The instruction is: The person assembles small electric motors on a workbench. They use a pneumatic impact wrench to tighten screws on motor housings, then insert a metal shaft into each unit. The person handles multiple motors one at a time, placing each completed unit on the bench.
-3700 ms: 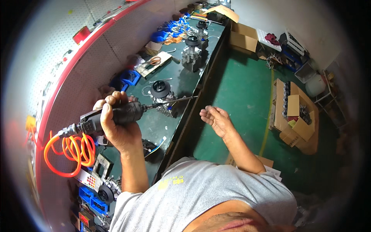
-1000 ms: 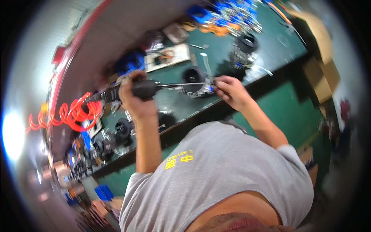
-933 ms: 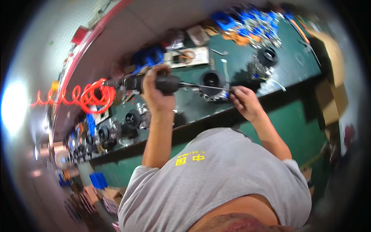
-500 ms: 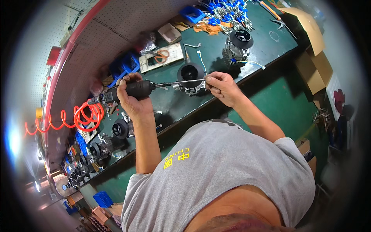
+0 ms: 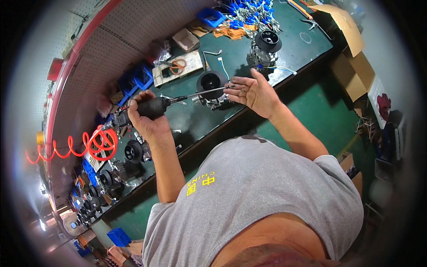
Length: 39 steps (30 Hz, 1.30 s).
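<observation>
My left hand (image 5: 149,118) is wrapped round a black pneumatic screwdriver (image 5: 153,107), held level over the bench. Its long thin bit (image 5: 198,94) points right, toward my right hand (image 5: 258,95). That hand is open, palm turned up and fingers apart, with the bit's tip at its fingers. Something small and dark lies by the fingertips, too small to make out. Just behind the bit stands a motor assembly with a black round impeller (image 5: 211,83). A second such assembly (image 5: 267,49) stands farther right, a white-plugged cable (image 5: 284,69) trailing from it.
A coiled red air hose (image 5: 101,144) runs off left from the screwdriver. Orange-handled scissors (image 5: 178,66) lie on a pale board (image 5: 162,75). Behind are blue bins (image 5: 143,78) and a heap of blue-ended wires (image 5: 251,18). More motor assemblies (image 5: 135,151) line the bench leftward.
My right hand has let go of its pinch on the bit's end and opened, palm up. My left hand still grips the screwdriver, and the whole view has shifted slightly.
</observation>
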{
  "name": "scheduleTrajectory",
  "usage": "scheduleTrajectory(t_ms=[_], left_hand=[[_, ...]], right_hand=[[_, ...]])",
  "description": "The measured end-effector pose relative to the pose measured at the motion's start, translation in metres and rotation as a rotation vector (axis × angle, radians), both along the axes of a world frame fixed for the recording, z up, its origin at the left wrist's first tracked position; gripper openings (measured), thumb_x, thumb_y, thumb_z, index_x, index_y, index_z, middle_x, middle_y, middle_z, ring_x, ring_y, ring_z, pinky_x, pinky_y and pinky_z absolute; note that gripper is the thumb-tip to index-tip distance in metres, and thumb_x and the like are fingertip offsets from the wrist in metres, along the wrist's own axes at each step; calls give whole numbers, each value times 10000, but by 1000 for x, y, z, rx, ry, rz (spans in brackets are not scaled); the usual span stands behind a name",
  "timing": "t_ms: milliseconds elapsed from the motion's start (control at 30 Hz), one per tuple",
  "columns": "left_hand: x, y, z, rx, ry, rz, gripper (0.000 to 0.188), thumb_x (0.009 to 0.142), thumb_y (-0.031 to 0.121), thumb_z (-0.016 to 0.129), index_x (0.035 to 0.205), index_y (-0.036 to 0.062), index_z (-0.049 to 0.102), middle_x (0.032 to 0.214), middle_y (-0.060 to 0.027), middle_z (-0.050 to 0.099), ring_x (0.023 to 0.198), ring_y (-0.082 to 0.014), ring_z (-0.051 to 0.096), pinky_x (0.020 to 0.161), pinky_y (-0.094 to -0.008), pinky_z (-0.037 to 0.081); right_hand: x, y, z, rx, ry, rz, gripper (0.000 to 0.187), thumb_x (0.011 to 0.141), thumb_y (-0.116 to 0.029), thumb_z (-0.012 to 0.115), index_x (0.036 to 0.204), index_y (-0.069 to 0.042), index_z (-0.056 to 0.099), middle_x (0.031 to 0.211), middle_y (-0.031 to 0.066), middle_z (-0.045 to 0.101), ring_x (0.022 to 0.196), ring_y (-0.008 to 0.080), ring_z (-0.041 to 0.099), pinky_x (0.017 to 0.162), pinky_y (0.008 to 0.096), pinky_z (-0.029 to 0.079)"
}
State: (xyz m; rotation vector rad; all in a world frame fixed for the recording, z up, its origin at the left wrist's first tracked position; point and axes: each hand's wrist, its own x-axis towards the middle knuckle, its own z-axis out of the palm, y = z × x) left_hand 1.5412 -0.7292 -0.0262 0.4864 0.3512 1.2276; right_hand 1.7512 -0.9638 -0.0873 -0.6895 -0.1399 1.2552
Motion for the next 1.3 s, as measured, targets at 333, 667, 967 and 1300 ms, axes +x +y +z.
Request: scheduleTrajectory(t_ms=[333, 667, 967, 1300], left_hand=[[6, -17, 5, 68, 10, -12, 92, 873, 59, 685, 879, 14, 605, 899, -83, 617, 921, -234, 605, 983, -417, 539], [7, -25, 7, 118, 69, -17, 118, 883, 99, 700, 906, 93, 585, 916, -41, 633, 933, -213, 622, 977, -404, 508], [7, -26, 6, 112, 27, -60, 82, 881, 67, 685, 918, 60, 613, 940, -71, 662, 975, -243, 637, 1036, -441, 511], [30, -41, 18, 216, 125, -83, 166, 891, 74, 689, 1018, 91, 584, 946, -62, 665, 991, -231, 646, 1049, -452, 498]], right_hand=[[-5, 3, 7, 7, -77, -71, 857, 1068, -587, 371, 1500, 150, 294, 1405, 311, 533, 1296, 348, 585, 1092, 421, 502], [-3, 0, 3, 39, -239, -16, 549, 998, -34, 447, 1504, 138, 320, 1428, 272, 525, 1299, 322, 591, 1075, 389, 526], [-2, -7, -2, 105, -238, 4, 514, 991, 10, 533, 1482, 83, 398, 1435, 241, 539, 1330, 319, 575, 1100, 406, 514], [7, -8, -41, -163, -428, -93, 383, 953, -64, 716, 1310, 25, 608, 1123, 92, 694, 973, 163, 690, 847, 308, 607]])
